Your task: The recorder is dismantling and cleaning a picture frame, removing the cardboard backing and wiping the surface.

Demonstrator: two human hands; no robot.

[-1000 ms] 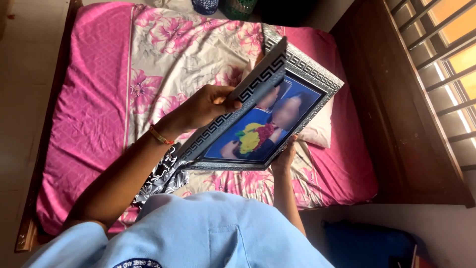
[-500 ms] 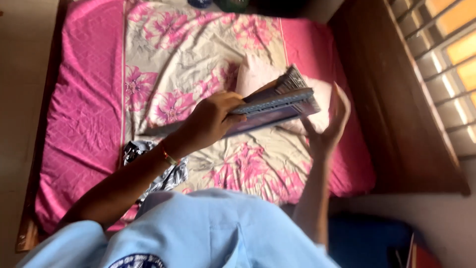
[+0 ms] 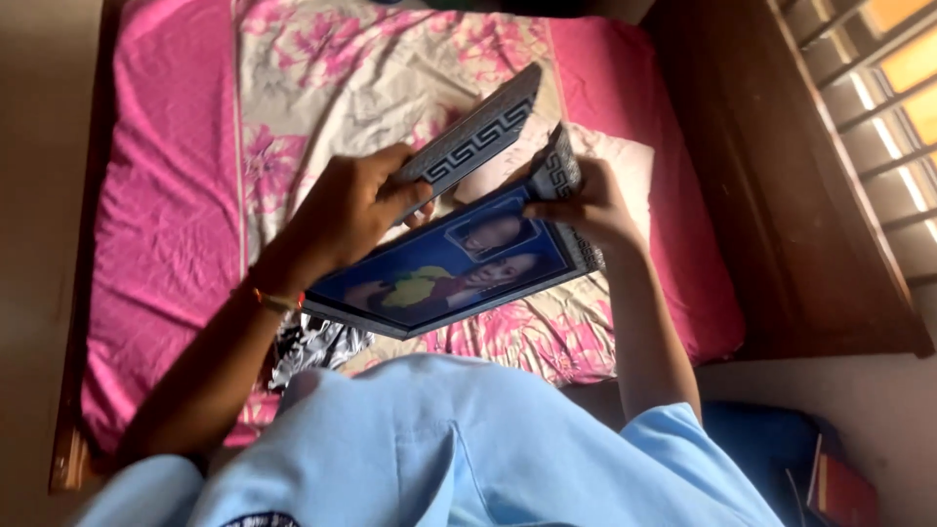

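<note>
Below you lies the bed, its pink sheet running to both side edges, with a floral cream cloth spread down its middle. A pale pillow sits toward the bed's right edge, partly hidden behind your right hand. At the near edge a black-and-white patterned cloth shows just under the frame.

You hold a large picture frame in the air over the middle of the bed, tilted, its glass side facing up toward you. It has a grey border with a dark angular key pattern, and inside it a blue-backed portrait print with some yellow in it.

Your left hand is clenched around the frame's far-left border, fingers wrapped over the patterned strip, thumb on the near side. An orange bangle circles that wrist.

Your right hand grips the frame's far-right corner, fingers curled closed over the border there.
</note>
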